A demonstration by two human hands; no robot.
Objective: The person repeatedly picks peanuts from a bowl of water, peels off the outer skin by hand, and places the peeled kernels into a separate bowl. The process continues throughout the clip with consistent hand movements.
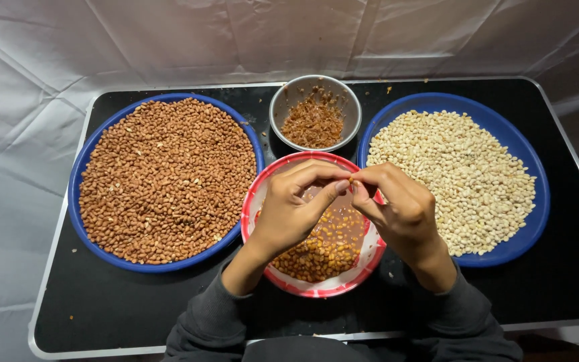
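My left hand [291, 211] and my right hand [400, 208] meet over a red-and-white rimmed bowl [256, 198] that holds brown water and soaked peanuts. Their fingertips pinch one small peanut [352, 179] between them. A big blue plate [85, 161] heaped with red-brown skinned peanuts lies at the left. Another blue plate [534, 167] at the right carries pale peeled peanuts. Behind the bowl stands a small steel bowl [283, 100] with loose brown skins in it.
Everything rests on a black folding table [557, 281] with a metal rim, set against a white cloth backdrop. A few skin flakes are scattered on the tabletop. My dark grey sleeves reach in from the near edge.
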